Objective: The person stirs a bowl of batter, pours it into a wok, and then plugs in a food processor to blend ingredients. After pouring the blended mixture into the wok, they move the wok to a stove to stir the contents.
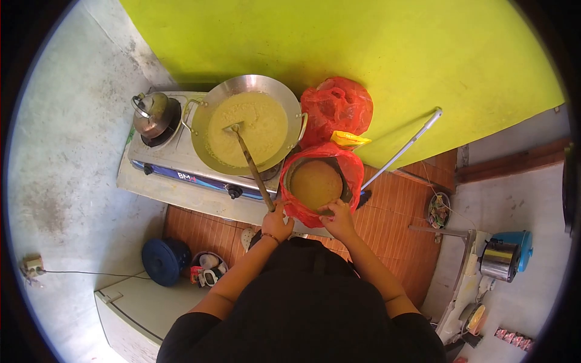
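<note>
A wide metal wok (200, 148) stands on the stove, filled with a thick pale yellow mixture (257, 136). A long wooden-handled spatula (253, 166) leans in it, its blade resting in the mixture. My left hand (278, 226) is closed around the lower end of that handle, close to the left side of a red plastic bag. The red plastic bag (354, 166) lines a round container holding a yellow-brown mixture (316, 184). At the front rim of the bag, my right hand (340, 221) pinches the plastic, fingers bent.
A kettle (156, 118) occupies the left burner of the gas stove (181, 175). Behind the lined container sit another red bag (339, 106) and a yellow packet (349, 140). A pole (402, 148) leans against the green wall. Below left is a blue lidded bucket (162, 261).
</note>
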`<state>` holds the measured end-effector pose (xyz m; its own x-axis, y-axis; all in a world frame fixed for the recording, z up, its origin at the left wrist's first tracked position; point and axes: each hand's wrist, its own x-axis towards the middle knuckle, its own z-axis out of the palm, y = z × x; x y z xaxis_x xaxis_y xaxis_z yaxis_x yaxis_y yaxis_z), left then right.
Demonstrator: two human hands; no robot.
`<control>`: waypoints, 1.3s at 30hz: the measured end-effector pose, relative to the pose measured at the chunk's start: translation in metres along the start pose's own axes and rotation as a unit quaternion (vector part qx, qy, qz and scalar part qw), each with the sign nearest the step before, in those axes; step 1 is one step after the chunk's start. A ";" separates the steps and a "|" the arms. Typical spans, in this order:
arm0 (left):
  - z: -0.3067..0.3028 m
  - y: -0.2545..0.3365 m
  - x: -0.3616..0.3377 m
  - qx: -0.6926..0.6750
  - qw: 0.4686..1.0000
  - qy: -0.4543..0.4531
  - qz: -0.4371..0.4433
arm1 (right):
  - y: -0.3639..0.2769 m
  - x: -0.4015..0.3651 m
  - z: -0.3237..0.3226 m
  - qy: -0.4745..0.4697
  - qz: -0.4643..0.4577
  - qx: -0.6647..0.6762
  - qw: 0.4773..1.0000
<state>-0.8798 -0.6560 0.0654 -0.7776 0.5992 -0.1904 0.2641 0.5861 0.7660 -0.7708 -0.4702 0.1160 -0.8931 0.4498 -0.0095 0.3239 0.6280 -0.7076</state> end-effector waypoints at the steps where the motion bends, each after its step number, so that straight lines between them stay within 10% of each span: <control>1: -0.003 -0.003 -0.002 -0.001 1.000 0.000 -0.002 | -0.002 -0.001 0.005 -0.008 -0.004 -0.001 1.000; 8: -0.071 -0.036 -0.030 -0.046 0.996 -0.016 -0.072 | -0.054 -0.009 0.076 -0.120 -0.103 0.015 0.987; 11: -0.094 -0.085 -0.053 0.005 0.998 0.049 -0.030 | -0.094 0.004 0.112 -0.280 0.001 0.001 0.960; 26: -0.238 -0.177 -0.126 -0.064 0.991 0.065 -0.100 | -0.174 0.095 0.264 -0.123 0.279 -0.171 0.937; 39: -0.234 -0.184 -0.067 -0.050 0.993 -0.093 -0.049 | -0.180 0.108 0.277 -0.210 0.158 -0.397 0.879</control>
<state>-1.0093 -0.9318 0.0807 -0.6749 0.6380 -0.3707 0.1276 0.5957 0.7930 -1.0120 -0.7105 0.0471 -0.7025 0.5119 -0.4945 0.5433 0.8345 0.0920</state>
